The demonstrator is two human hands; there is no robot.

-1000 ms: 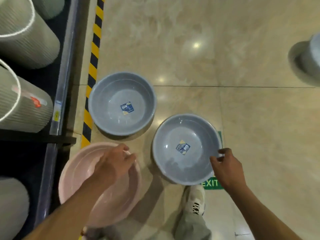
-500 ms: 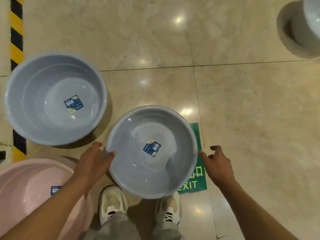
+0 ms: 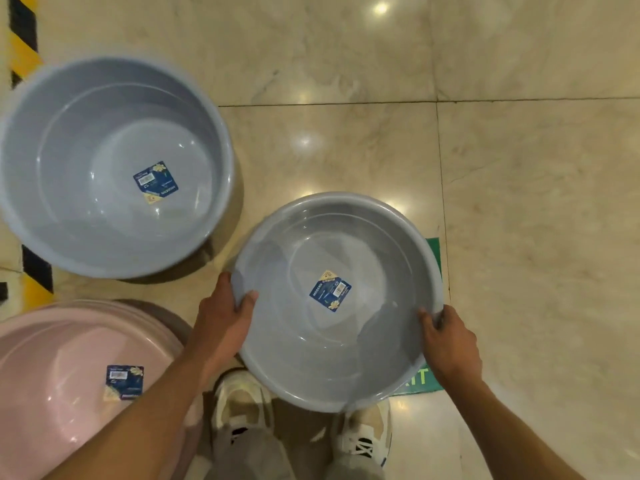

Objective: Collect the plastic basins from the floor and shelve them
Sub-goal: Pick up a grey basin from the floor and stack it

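Gripping: left hand [image 3: 225, 317] and right hand [image 3: 446, 341] each pinch opposite rims of the grey basin [image 3: 332, 372], over the shoes.
Slip risk: thin rim holds; slick plastic could twist free.
Obstacles: blue basin [image 3: 86, 216], pink basin [image 3: 62, 368] close left.

Near basin [image 3: 337, 303]: on the floor [image 3: 519, 202], before the shoes [image 3: 242, 403].
Far basin [image 3: 114, 168]: to its left, behind.
Third basin [image 3: 69, 375]: left of the shoes.
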